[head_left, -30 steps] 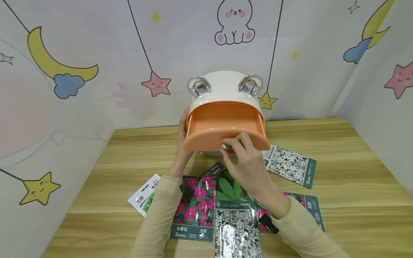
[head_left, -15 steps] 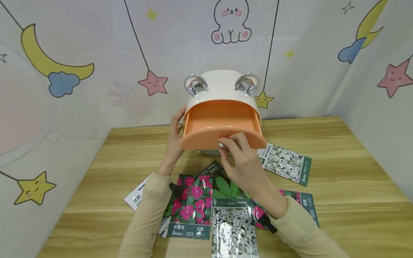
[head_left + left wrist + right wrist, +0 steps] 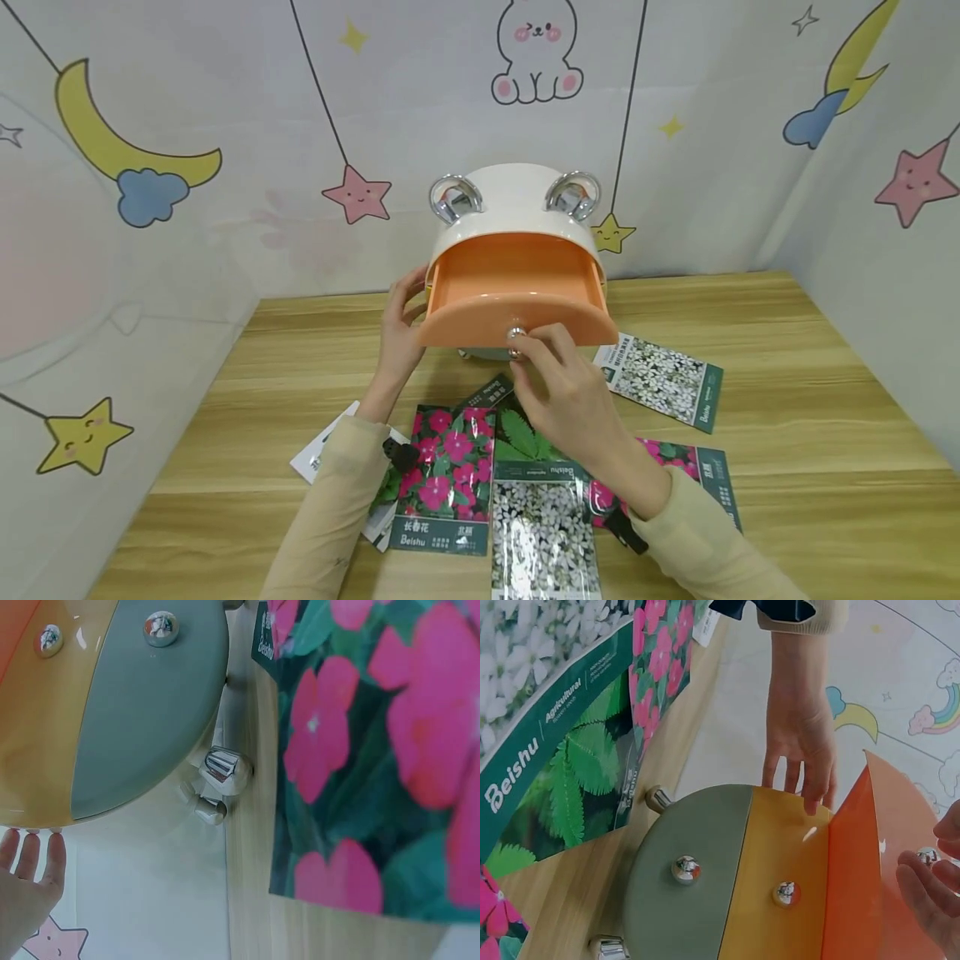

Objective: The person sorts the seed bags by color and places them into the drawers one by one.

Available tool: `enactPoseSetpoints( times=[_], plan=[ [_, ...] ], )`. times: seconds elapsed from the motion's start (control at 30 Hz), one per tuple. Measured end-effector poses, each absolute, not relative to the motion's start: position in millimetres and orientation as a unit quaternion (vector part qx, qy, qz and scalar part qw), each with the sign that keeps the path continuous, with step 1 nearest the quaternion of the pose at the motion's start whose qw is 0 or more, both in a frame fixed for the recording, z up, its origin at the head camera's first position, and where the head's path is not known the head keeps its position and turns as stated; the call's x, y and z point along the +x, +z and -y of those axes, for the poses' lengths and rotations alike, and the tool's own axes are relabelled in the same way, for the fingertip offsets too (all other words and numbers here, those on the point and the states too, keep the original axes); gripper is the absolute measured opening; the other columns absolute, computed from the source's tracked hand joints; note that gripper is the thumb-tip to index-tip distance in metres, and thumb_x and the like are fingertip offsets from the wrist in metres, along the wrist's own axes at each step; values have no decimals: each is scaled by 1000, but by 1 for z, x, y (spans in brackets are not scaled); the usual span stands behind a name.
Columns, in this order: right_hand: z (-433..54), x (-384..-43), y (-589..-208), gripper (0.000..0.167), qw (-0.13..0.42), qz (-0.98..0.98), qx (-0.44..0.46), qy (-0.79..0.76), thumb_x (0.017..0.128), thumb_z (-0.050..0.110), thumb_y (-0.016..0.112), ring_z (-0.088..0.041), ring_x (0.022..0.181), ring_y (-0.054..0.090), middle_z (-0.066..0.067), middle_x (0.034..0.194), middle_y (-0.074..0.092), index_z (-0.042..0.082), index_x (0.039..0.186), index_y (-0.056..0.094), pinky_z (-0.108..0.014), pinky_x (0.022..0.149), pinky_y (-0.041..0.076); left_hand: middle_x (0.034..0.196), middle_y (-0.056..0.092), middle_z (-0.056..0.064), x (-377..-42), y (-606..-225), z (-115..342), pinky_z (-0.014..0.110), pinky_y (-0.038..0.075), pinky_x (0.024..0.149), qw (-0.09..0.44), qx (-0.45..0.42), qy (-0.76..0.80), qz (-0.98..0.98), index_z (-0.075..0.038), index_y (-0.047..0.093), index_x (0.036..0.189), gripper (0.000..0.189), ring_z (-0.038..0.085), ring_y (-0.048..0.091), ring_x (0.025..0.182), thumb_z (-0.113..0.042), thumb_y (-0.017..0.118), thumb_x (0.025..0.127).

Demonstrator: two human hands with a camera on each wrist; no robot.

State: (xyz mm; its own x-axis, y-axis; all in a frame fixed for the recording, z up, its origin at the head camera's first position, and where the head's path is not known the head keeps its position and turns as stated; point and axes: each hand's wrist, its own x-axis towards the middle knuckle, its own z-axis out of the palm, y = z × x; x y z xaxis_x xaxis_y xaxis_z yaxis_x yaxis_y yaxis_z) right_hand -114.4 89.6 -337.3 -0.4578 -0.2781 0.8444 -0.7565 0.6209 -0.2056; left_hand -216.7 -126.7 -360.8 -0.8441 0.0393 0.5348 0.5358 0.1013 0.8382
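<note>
A rounded drawer cabinet [image 3: 517, 196] with a white top and chrome ear rings stands at the back of the table. Its top orange drawer [image 3: 480, 318] is pulled out, and the part I see inside is bare. My right hand [image 3: 573, 396] is at that drawer's chrome knob [image 3: 516, 332], fingers parted just below it; the right wrist view shows the knob [image 3: 928, 856] between thumb and fingers. My left hand [image 3: 397, 342] steadies the cabinet's left side, its straight fingertips [image 3: 55, 855] against the wall by the yellow drawer [image 3: 45, 750]. A green drawer [image 3: 150, 712] is below, pushed in.
Several seed packets lie in front: a pink-flower one [image 3: 442, 483], a white-flower one [image 3: 546, 533], a green-leaf one [image 3: 525, 433]. Another white-flower packet [image 3: 663, 379] lies to the right, and a pink-flower one [image 3: 716, 479] under my right forearm. A printed cloth wall [image 3: 300, 125] stands behind.
My right fingers have slipped down off the knob, which now shows fully. The left hand has slid slightly lower along the cabinet's side. The drawer stays pulled out.
</note>
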Motion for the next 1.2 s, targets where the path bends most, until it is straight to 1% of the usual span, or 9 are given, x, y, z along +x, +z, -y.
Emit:
enactPoseSetpoints(
  times=[0.07, 0.2, 0.27, 0.4, 0.5, 0.6, 0.73, 0.97, 1.2],
  plan=[
    [-90, -113, -339, 26, 407, 804, 324, 287, 80, 2, 69, -14, 64, 54, -9, 96, 57, 5, 105, 65, -20, 49, 42, 126, 48, 6, -212, -360, 129, 42, 47, 99, 184, -187, -640, 722, 6, 44, 138, 55, 16, 48, 119, 8, 63, 85],
    [-91, -111, -341, 25, 408, 811, 321, 269, 79, 5, 70, -16, 71, 56, -8, 96, 59, 6, 104, 66, -24, 54, 45, 130, 49, 18, -206, -363, 134, 43, 47, 99, 165, -169, -633, 738, 3, 46, 138, 53, 24, 50, 122, 5, 62, 88],
    [-91, -110, -342, 25, 408, 812, 321, 265, 78, 5, 70, -18, 76, 57, -8, 96, 60, 6, 103, 66, -26, 57, 48, 134, 49, 20, -206, -370, 138, 41, 47, 98, 157, -163, -631, 742, -1, 46, 139, 53, 28, 50, 123, 3, 62, 89],
    [-93, -110, -345, 22, 409, 812, 328, 257, 79, 6, 69, -19, 79, 57, -8, 96, 61, 6, 102, 67, -27, 59, 50, 138, 49, 16, -207, -385, 148, 30, 49, 95, 148, -150, -629, 748, -8, 47, 140, 55, 30, 49, 126, -1, 64, 88],
    [-95, -111, -349, 22, 408, 809, 342, 250, 80, 5, 69, -19, 81, 56, -7, 96, 61, 7, 101, 67, -27, 62, 50, 138, 49, 15, -202, -391, 153, 19, 49, 89, 144, -135, -618, 761, -10, 48, 139, 54, 31, 50, 126, -3, 66, 88],
    [-97, -112, -352, 24, 402, 809, 358, 238, 78, 4, 69, -20, 85, 57, -7, 98, 62, 7, 103, 67, -29, 68, 50, 135, 52, 15, -193, -392, 156, 16, 50, 83, 136, -110, -600, 781, -11, 50, 137, 51, 31, 54, 122, -5, 66, 89],
    [-100, -114, -356, 29, 393, 814, 372, 214, 76, 4, 72, -22, 90, 59, -8, 101, 63, 7, 105, 67, -33, 78, 52, 133, 55, 13, -178, -390, 158, 22, 52, 81, 108, -74, -578, 806, -11, 52, 135, 49, 30, 58, 118, -6, 65, 89],
    [-106, -116, -359, 32, 379, 824, 381, 182, 75, 7, 74, -24, 97, 58, -7, 104, 65, 9, 107, 67, -37, 86, 51, 137, 54, 13, -157, -387, 163, 46, 55, 89, 63, -76, -543, 834, -12, 51, 136, 49, 33, 57, 121, -6, 64, 89],
    [-109, -119, -364, 30, 358, 824, 417, 139, 81, 13, 70, -24, 107, 57, -5, 113, 66, 12, 111, 68, -40, 91, 47, 138, 49, 17, -130, -380, 162, 46, 55, 91, 33, -99, -530, 842, -8, 49, 137, 51, 36, 53, 124, -3, 64, 89]
  ],
)
